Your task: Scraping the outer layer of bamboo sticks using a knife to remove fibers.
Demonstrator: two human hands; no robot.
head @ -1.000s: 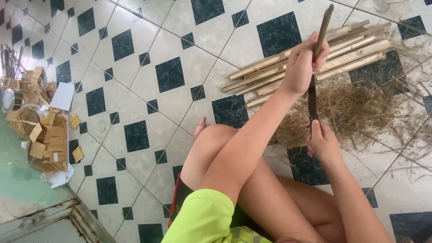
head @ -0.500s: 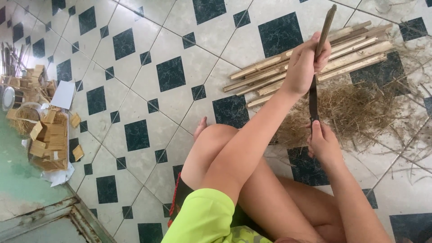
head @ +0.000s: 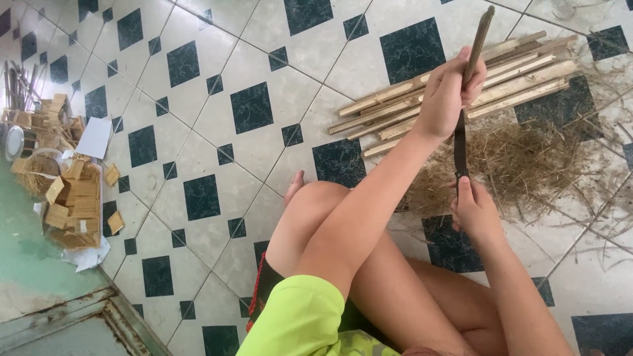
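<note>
Head-camera view: a bamboo strip (head: pixel 480 36) was gripped upright in the left hand (head: pixel 447 92), steadied for a dark knife (head: pixel 459 148) clasped by the right hand (head: pixel 473 209), above shavings (head: pixel 527 165).

No screens or signs that I can see. Far left on the tiles: a white sheet of paper (head: pixel 94 137), and below it a heap of small tan cardboard pieces (head: pixel 74 201), flat and rectangular. Can't tell whether they're boxes.
</note>
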